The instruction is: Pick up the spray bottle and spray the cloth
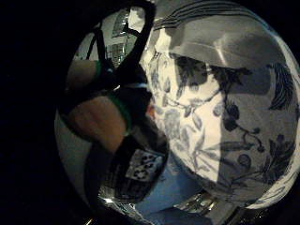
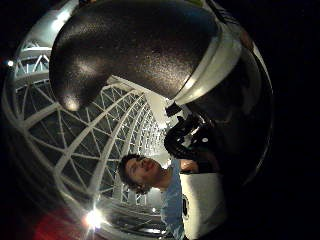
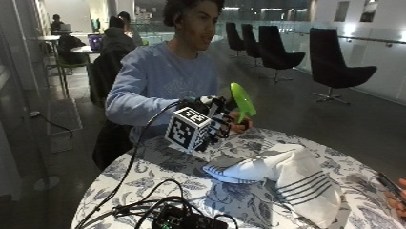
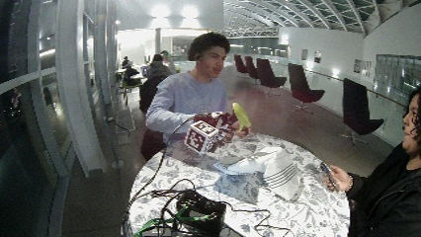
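In the outside view my gloved right hand [image 3: 220,122] grips the spray bottle and holds it up above the table's far edge. Its green spray head [image 3: 243,100] sticks out above the fingers; the bottle's body is hidden behind the hand. The white cloth [image 3: 287,174] with grey stripes lies bunched on the table, in front of and below the hand. The wide outside view shows the same: hand [image 4: 222,126], green head [image 4: 241,116], cloth [image 4: 268,168]. In the little finger side palm view the bottle's label [image 1: 137,169] sits close to the palm, with the cloth [image 1: 220,43] beyond.
The round table [image 3: 152,179] has a blue floral cover. A black device [image 3: 184,220] with tangled cables lies at the near edge. Another person's hand [image 3: 396,198] with a phone reaches in beside the cloth. Black chairs stand on the floor behind.
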A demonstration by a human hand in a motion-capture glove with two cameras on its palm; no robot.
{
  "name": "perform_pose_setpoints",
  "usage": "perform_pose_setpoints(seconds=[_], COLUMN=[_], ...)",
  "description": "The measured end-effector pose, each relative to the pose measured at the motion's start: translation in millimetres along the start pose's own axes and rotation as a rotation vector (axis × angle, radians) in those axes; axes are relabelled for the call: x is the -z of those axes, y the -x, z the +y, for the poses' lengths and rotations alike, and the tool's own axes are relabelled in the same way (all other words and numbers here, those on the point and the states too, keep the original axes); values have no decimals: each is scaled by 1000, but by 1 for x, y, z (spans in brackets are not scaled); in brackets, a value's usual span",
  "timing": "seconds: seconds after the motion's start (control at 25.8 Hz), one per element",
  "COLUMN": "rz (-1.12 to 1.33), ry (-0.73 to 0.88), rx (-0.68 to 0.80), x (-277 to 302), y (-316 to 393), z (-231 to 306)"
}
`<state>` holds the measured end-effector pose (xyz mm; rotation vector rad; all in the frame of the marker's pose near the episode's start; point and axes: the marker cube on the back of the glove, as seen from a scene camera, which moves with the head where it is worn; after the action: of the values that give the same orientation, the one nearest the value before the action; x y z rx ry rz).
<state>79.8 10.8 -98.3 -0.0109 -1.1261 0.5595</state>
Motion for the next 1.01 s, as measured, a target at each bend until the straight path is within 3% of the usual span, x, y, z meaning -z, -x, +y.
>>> perform_pose_setpoints(seconds=[0.7, 0.81, 1.01], rz=[-43, -66, -60], ry=[1, -10, -19], rx=[41, 123, 378], x=[-25, -38, -74], y=[13, 22, 46], z=[-21, -27, -48])
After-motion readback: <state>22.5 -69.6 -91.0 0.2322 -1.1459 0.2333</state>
